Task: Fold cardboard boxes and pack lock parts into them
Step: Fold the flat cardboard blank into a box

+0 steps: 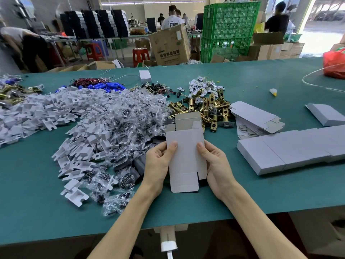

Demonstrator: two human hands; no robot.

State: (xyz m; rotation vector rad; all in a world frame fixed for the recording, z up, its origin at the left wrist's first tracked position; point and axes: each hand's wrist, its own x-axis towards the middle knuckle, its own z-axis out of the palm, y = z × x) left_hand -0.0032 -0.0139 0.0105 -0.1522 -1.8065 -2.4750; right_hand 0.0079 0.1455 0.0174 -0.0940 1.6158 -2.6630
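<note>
A white cardboard box (185, 156) is held above the green table (261, 193), partly opened, with its far flaps up and its near flap hanging down. My left hand (158, 161) grips its left side, thumb on the front panel. My right hand (214, 165) grips its right side the same way. Brass lock latches (211, 107) lie in a pile just beyond the box. Small bags of screws (123, 128) and white plastic inserts (78, 154) are heaped to the left. Flat box blanks (255, 116) are stacked to the right.
A row of closed white boxes (291, 152) lies at the right, with one more box (326, 114) behind. Blue batteries and wires (104, 85) sit at the back, a red bag (334, 62) at the far right. People, green crates (229, 28) and cartons stand beyond the table.
</note>
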